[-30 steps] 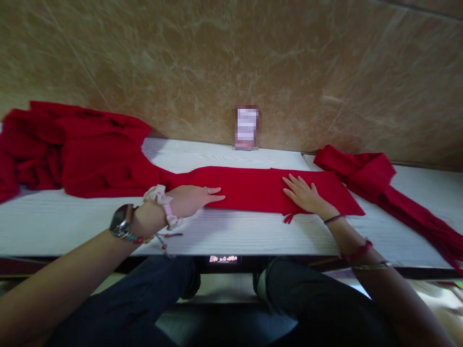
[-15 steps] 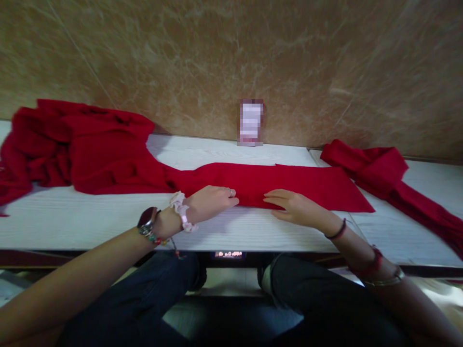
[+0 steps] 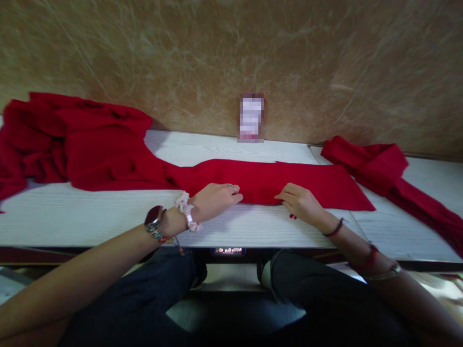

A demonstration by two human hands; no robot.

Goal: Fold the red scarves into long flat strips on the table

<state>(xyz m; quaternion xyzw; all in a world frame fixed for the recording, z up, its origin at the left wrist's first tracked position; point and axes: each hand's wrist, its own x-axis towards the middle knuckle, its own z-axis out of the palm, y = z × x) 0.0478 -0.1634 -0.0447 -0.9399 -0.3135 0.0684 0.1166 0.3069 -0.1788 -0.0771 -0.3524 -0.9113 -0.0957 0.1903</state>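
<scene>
Now our left hand (image 3: pixel 217 200) and right hand (image 3: pixel 303 203) pinch the flat red cloth (image 3: pixel 256 180), soft, light-looking, best held by its hem facing the white wood-grain worktop (image 3: pixel 108 217)'s front edge.

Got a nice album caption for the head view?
Left hand and right hand at the near edge of red cloth on a white table.

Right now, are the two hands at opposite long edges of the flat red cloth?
No: the left hand and right hand are both at the near edge of the flat red cloth.
</scene>
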